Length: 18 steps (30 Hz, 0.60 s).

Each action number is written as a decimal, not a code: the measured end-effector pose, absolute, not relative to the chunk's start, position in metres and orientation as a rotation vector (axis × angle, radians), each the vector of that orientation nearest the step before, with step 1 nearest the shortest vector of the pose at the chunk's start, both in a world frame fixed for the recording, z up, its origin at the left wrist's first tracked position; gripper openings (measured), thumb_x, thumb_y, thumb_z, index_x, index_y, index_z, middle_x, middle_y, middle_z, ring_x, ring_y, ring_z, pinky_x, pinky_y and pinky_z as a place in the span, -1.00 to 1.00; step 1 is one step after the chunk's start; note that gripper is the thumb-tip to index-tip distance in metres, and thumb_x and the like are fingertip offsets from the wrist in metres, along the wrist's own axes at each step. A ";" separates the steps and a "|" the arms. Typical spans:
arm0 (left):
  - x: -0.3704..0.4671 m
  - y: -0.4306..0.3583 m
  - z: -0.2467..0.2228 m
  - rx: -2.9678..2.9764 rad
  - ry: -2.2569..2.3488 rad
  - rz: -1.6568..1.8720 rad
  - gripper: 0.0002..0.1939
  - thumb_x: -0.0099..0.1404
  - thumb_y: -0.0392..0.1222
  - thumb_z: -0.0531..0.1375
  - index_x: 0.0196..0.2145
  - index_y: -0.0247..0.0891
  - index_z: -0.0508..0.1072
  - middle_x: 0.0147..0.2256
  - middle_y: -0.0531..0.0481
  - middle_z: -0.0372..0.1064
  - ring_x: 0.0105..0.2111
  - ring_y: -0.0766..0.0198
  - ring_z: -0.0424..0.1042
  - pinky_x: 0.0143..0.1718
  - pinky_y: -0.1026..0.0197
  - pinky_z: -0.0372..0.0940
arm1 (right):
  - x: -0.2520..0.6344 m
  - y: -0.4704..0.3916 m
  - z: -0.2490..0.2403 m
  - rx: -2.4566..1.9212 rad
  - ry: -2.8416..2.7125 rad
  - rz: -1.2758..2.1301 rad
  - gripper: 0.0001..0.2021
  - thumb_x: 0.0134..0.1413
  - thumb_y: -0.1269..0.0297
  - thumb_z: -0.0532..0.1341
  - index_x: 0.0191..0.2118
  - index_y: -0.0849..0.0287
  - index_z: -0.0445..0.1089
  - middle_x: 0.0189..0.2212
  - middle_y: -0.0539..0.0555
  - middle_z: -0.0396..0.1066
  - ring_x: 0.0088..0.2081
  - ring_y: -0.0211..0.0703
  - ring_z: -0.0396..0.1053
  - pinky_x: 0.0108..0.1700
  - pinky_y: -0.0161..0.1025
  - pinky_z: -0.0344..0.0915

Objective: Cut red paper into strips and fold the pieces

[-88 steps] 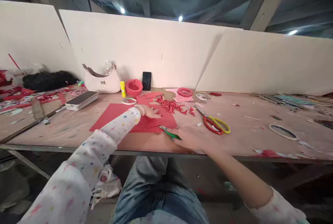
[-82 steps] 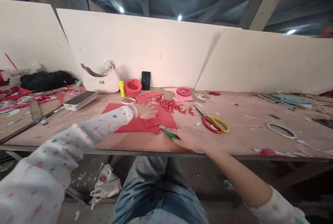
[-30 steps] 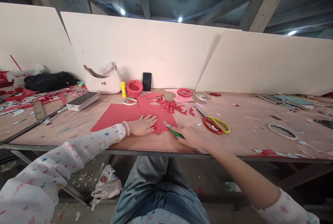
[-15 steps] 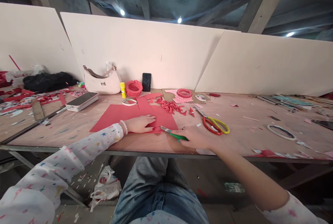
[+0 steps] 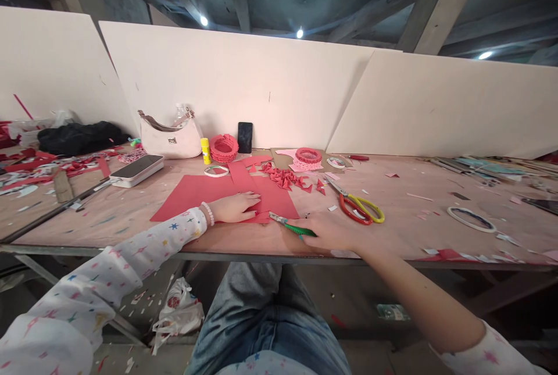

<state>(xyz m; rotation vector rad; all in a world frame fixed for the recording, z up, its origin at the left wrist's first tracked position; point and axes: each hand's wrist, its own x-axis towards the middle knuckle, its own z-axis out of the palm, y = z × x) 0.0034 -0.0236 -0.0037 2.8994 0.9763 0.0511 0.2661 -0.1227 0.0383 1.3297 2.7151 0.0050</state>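
Closer to me than before, my left hand (image 5: 233, 208) rests, slightly spread, on the red paper (image 5: 192, 192); my right hand (image 5: 335, 234) grips the green tool (image 5: 299, 228), tip by the paper's near edge. Beyond lie scissors (image 5: 358, 209).

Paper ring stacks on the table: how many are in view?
2: the red stack beside the yellow tube, and the red-over-pink stack on the brown card. More could be hidden in the scraps at far left.

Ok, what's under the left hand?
Red paper, visible beyond the fingertips of the left hand. Whatever lies directly beneath the palm is covered, so I can't tell if there's anything else.
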 end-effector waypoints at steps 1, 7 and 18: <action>0.003 -0.024 -0.004 2.899 0.977 0.055 -0.47 0.33 -0.02 -0.10 0.16 -0.35 0.08 0.19 -0.13 -0.05 0.19 0.16 -0.06 0.17 0.15 -0.13 | 0.266 -0.122 0.038 1.332 2.715 -0.004 -0.51 0.03 0.30 -0.02 0.14 -0.07 0.13 -0.29 0.07 0.43 -0.35 -0.13 0.35 -0.43 -0.34 0.05; 0.003 -0.024 -0.005 2.913 0.969 0.071 -0.48 0.32 -0.03 -0.10 0.15 -0.34 0.09 0.19 -0.14 -0.05 0.18 0.16 -0.05 0.17 0.16 -0.12 | 0.267 -0.120 0.035 1.361 2.713 -0.021 -0.45 0.01 0.31 0.00 0.18 -0.08 0.05 -0.29 0.05 0.44 -0.33 -0.11 0.35 -0.38 -0.33 0.08; 0.003 -0.014 -0.015 2.911 0.986 0.253 -0.54 0.36 -0.09 -0.22 0.08 -0.30 0.22 0.12 -0.06 0.11 0.11 0.26 0.08 0.14 0.22 -0.06 | 0.256 -0.116 0.036 1.327 2.731 0.052 -0.48 0.03 0.30 -0.01 0.17 -0.07 0.08 -0.32 0.05 0.43 -0.37 -0.15 0.32 -0.42 -0.34 0.04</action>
